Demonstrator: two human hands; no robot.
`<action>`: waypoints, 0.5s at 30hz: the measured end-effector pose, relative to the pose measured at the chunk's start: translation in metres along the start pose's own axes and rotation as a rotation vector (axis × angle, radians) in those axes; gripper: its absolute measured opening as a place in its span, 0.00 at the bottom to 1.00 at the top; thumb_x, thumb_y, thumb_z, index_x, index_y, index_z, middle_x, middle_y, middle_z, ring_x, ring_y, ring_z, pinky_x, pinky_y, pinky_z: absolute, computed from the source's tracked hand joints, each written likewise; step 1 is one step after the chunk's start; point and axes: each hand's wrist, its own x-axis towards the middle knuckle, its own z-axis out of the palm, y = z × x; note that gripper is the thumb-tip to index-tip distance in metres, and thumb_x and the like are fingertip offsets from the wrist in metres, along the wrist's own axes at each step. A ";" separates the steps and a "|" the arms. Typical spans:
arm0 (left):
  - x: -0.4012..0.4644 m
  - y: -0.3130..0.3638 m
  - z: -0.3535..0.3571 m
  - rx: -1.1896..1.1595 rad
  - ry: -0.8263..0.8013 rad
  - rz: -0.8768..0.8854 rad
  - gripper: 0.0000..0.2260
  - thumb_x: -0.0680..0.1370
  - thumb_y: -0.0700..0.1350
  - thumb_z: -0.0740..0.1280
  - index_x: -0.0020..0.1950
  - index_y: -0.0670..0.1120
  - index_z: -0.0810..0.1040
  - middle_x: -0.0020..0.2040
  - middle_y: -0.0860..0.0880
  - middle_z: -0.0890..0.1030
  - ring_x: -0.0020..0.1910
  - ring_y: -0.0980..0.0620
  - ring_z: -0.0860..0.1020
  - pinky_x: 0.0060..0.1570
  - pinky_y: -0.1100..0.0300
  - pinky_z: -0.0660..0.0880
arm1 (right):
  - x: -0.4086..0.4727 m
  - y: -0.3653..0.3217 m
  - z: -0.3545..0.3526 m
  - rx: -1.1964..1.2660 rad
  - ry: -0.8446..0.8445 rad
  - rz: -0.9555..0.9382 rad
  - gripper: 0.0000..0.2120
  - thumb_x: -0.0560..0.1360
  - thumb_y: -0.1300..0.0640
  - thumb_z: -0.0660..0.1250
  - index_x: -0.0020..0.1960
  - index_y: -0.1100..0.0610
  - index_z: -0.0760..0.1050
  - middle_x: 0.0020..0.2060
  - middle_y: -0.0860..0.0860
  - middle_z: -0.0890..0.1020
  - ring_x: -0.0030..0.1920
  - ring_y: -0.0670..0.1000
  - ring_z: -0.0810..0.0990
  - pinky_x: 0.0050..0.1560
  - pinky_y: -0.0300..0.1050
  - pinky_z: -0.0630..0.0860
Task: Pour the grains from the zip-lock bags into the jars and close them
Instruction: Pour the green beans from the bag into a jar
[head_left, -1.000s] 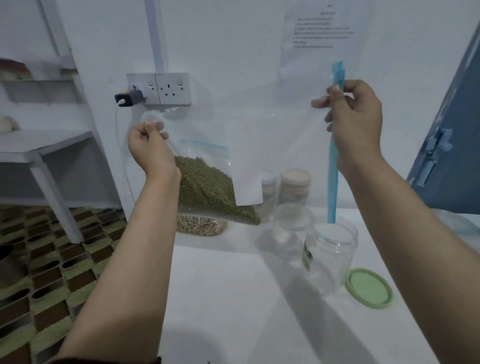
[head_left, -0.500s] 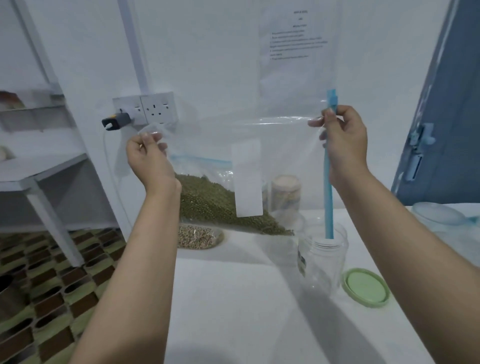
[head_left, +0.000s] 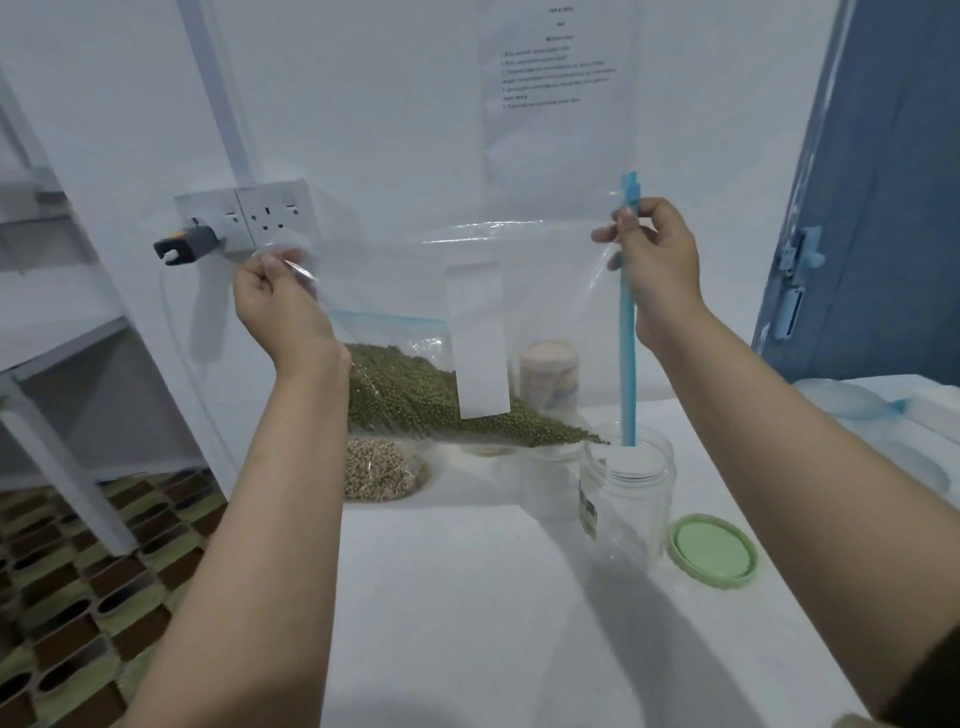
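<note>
I hold a large clear zip-lock bag turned on its side above the white table. My left hand pinches its bottom corner and my right hand grips the blue zip strip. Green grains lie along the bag's lower edge, sloping toward the open clear jar. The zip strip's lower end reaches into that jar's mouth. A green lid lies on the table to the right of the jar.
A second bag of pale grains lies behind my left arm. A filled jar stands at the wall, seen through the bag. A wall socket with a plug is on the left, a shelf frame beyond it, a blue door on the right.
Both hands have lowered the bag toward the jar. The green grains have slid along the bag's lower edge toward the jar's mouth.
</note>
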 end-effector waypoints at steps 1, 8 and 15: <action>0.000 -0.001 0.001 0.005 0.002 -0.008 0.14 0.84 0.38 0.56 0.40 0.46 0.72 0.36 0.52 0.77 0.30 0.58 0.70 0.32 0.66 0.67 | 0.000 0.002 -0.001 -0.005 0.003 0.012 0.06 0.83 0.53 0.60 0.48 0.48 0.73 0.39 0.44 0.84 0.34 0.46 0.73 0.41 0.34 0.72; -0.001 -0.006 0.009 -0.020 -0.013 -0.042 0.14 0.84 0.36 0.55 0.40 0.45 0.72 0.36 0.51 0.75 0.27 0.62 0.72 0.32 0.68 0.68 | -0.002 0.012 -0.005 0.013 0.029 0.063 0.07 0.83 0.52 0.59 0.48 0.47 0.73 0.41 0.43 0.83 0.37 0.47 0.74 0.43 0.37 0.71; 0.004 -0.005 0.020 -0.041 -0.071 -0.058 0.15 0.84 0.37 0.56 0.39 0.46 0.72 0.35 0.51 0.75 0.29 0.59 0.72 0.32 0.68 0.68 | 0.003 0.016 -0.007 0.057 0.062 0.071 0.06 0.83 0.52 0.59 0.50 0.49 0.74 0.40 0.42 0.83 0.37 0.47 0.73 0.47 0.39 0.72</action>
